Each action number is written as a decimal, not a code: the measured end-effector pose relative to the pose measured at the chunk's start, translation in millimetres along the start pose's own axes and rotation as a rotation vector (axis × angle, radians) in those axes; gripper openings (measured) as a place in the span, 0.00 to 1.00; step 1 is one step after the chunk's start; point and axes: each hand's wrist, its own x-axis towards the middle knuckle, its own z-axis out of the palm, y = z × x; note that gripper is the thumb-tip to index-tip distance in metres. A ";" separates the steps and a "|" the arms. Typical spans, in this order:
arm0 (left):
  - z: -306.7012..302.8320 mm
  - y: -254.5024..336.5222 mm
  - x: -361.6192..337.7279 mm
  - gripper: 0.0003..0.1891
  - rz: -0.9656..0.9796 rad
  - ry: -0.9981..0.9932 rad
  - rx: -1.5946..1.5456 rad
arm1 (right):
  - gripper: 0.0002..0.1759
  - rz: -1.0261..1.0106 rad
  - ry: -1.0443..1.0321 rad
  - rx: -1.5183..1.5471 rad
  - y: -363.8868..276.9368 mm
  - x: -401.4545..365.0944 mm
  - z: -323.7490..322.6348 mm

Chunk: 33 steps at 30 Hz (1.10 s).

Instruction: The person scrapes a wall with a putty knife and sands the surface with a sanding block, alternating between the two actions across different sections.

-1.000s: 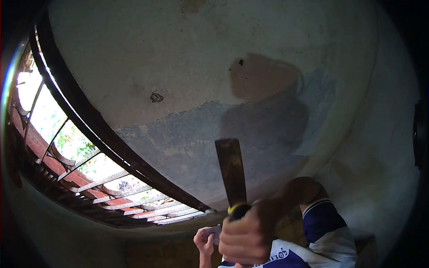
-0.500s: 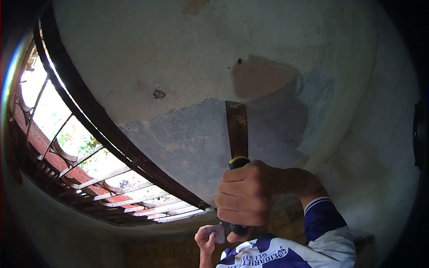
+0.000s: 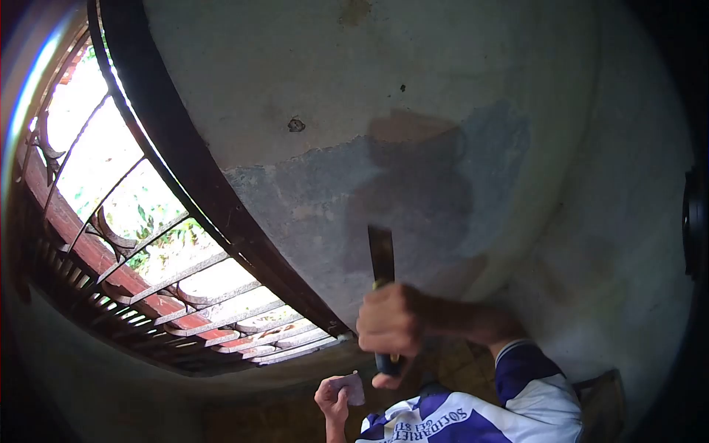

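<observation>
My right hand [image 3: 391, 325] is wrapped round the dark handle of a putty knife [image 3: 381, 251], whose flat blade points up toward the wall. The blade tip overlaps the grey bare patch [image 3: 295, 207] in this view, below the ragged edge of the pale paint [image 3: 236, 96]. Lower down, near my body, my left hand [image 3: 331, 402] pinches a small flat greyish-pink sheet [image 3: 351, 387] between thumb and fingers. A shadow of a head and shoulders falls across the patch.
On the left is a window with metal bars [image 3: 159, 240] and a dark frame [image 3: 221, 210], bright foliage outside. The wall has a small chipped hole [image 3: 296, 125]. A dark object [image 3: 693, 214] is at the far right edge, and a brownish tiled floor [image 3: 461, 369] lies below.
My right hand and the putty knife have come down from the paint's ragged edge toward my body. The view has shifted, and the shadow lies lower and further left. My left hand keeps the sheet.
</observation>
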 end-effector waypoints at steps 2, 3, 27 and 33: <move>-7.3 0.1 -6.9 0.11 -0.006 0.015 -0.003 | 0.25 0.180 0.008 0.118 -27.6 -22.4 28.6; -13.7 -0.9 -12.3 0.10 -0.019 0.001 -0.003 | 0.24 0.302 0.011 0.169 -42.2 -32.6 42.1; -27.1 -13.6 -14.8 0.14 -0.035 -0.166 -0.066 | 0.27 1.517 1.015 0.336 -140.0 -180.5 -33.3; 24.5 -25.1 -12.3 0.13 -0.002 -0.044 -0.061 | 0.30 0.961 1.160 0.282 -72.0 -157.9 -81.8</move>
